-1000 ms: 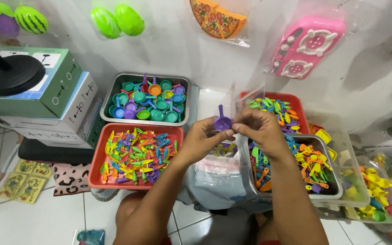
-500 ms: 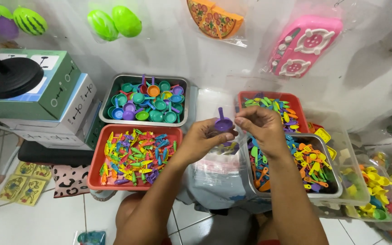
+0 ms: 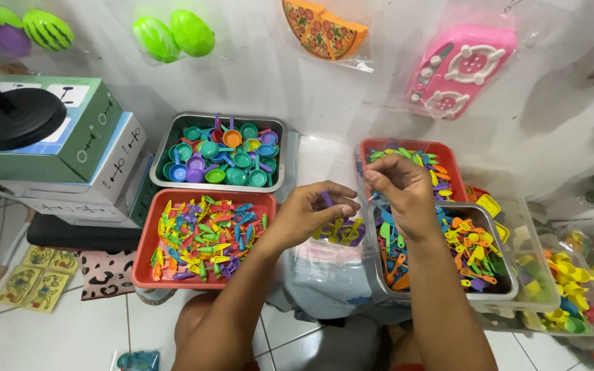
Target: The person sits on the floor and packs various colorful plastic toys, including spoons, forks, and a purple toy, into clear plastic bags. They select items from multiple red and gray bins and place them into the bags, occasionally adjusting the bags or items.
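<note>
Left hand (image 3: 311,213) grip pinched on small purple toy piece (image 3: 327,199), held over clear bag (image 3: 342,230). Right hand (image 3: 400,196) at 3 o'clock, fingers closed on bag rim, holding it open. Bag already has several yellow and purple pieces inside. Red tray (image 3: 147,249) at 9 o'clock, metal tray (image 3: 163,152) at 11 o'clock, both full: much left unpacked.

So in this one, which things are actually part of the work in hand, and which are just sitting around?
In hand:
left hand, holding a small purple toy piece
right hand
clear bag below both hands

Lying about:
metal tray of toy pans
red tray of toy cutlery
stacked boxes
pink toy stove
</note>
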